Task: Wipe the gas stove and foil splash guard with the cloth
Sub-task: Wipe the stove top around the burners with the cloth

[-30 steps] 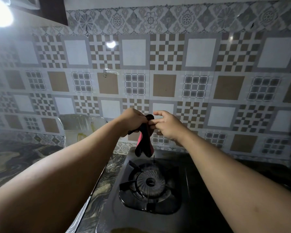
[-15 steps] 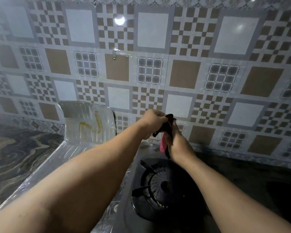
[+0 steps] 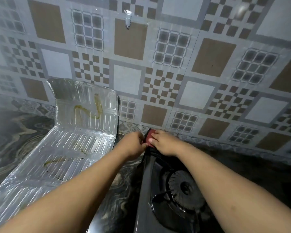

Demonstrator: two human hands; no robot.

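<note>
A dark marbled counter [image 3: 15, 142] runs along the tiled wall. On it stand the black gas stove [image 3: 146, 190] and, left of that, the stained foil splash guard [image 3: 71, 145].

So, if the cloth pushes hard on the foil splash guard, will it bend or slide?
The foil splash guard looks thin and already creased, so it would probably bend. It seems light and freestanding, so it may slide on the counter.

Dim, cool light — a soft glare spot on the wall tiles [image 3: 242, 9], wide-angle bending at blurred edges.
</note>
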